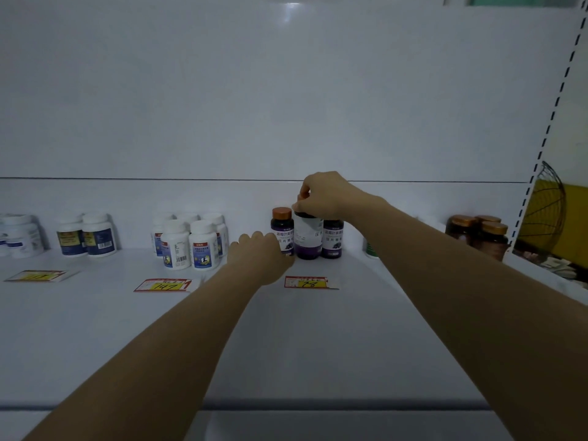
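Right hand [321, 195] was clamped from above on the cap of the purple bottle [307, 237], fingers curled round the top. The bottle was upright with its base at shelf [318, 345] level, far centre. It sat between and slightly nearer than two dark bottles. Its white label faced me, print too small to read.

Left dark bottle [281, 229] had a copper cap; its label read 蓝莓叶黄素 over 压片糖, the rest covered. Right dark bottle [333, 238] showed 压片 and blueberry art.

Left hand [261, 254] was low on the shelf at the foot of the left dark bottle. I saw only its back, fingers hidden, so I couldn't tell its grip or whether it touched.

Price tag [310, 283] just near of the purple bottle read "78". The tag to its left [167, 285] read "147", in front of the white-capped bottles [191, 243] with blue labels and barcodes. Brown jars [477, 233] stood far right.
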Demonstrator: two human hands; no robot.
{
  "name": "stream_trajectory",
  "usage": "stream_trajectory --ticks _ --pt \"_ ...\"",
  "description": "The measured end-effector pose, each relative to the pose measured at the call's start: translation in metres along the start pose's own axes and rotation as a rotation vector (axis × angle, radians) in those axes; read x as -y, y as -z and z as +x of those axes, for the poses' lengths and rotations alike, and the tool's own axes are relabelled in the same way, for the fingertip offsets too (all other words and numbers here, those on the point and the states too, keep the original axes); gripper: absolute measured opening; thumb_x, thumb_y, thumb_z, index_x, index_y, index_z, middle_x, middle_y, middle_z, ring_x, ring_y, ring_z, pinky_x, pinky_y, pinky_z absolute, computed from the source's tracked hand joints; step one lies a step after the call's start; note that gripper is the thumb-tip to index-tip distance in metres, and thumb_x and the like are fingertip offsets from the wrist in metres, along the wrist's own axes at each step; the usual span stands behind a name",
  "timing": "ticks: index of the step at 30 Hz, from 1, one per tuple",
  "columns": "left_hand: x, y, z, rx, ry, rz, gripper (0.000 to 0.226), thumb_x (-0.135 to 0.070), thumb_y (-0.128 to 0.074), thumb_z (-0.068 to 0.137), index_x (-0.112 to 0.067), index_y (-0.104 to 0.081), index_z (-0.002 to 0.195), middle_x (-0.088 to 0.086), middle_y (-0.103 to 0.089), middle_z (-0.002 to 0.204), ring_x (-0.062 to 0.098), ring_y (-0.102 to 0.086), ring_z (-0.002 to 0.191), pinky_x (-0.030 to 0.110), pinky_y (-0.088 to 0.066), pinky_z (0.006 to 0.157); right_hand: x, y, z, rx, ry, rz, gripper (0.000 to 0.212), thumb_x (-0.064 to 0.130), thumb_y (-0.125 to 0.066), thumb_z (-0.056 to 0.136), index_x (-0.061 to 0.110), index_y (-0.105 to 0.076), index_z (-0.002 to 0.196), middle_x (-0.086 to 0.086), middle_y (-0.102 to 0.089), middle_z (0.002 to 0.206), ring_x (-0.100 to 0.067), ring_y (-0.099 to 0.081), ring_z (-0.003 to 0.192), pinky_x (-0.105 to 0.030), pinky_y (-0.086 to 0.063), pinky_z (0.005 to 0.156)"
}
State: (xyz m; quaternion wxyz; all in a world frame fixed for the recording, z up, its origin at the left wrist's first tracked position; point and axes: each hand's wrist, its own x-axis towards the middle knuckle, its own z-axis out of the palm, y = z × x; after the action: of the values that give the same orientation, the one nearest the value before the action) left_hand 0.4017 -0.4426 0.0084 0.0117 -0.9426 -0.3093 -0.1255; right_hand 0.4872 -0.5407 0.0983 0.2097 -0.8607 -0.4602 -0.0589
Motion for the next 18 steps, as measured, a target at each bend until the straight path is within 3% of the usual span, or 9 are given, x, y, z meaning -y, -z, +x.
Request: stream_trajectory --ticks 10,13,18 --pt "0.010 0.004 -0.009 0.061 0.024 -0.033 0.053 -0.051 -0.045 0.093 -0.009 -0.045 0.126 0.010 -0.053 0.123 0.025 -0.053 0.108 0.033 -0.043 0.079 0.009 -0.003 0.008 0.046 0.028 -0.023 0.043 0.031 -0.057 0.093 -0.003 -0.060 0.119 -0.018 -0.062 0.120 -0.031 -0.058 0.112 -0.041 -0.050 0.093" --pt "0.017 0.006 -0.007 0.075 0.050 -0.023 0.052 -0.051 -0.043 0.094 -0.009 -0.047 0.125 0.010 -0.054 0.121 0.025 -0.054 0.106 0.032 -0.042 0.075 0.017 -0.006 0.016 0.054 0.058 -0.033 0.043 0.026 -0.055 0.093 -0.006 -0.058 0.121 -0.022 -0.061 0.122 -0.034 -0.057 0.113 -0.046 -0.049 0.093" --pt "0.044 0.018 -0.009 0.058 0.095 -0.048 0.054 -0.050 -0.045 0.094 -0.008 -0.047 0.127 0.013 -0.053 0.126 0.028 -0.053 0.111 0.036 -0.045 0.085 0.050 -0.006 0.029 0.042 0.132 -0.056 0.041 0.025 -0.056 0.092 -0.005 -0.058 0.119 -0.021 -0.061 0.121 -0.034 -0.058 0.113 -0.046 -0.049 0.095"
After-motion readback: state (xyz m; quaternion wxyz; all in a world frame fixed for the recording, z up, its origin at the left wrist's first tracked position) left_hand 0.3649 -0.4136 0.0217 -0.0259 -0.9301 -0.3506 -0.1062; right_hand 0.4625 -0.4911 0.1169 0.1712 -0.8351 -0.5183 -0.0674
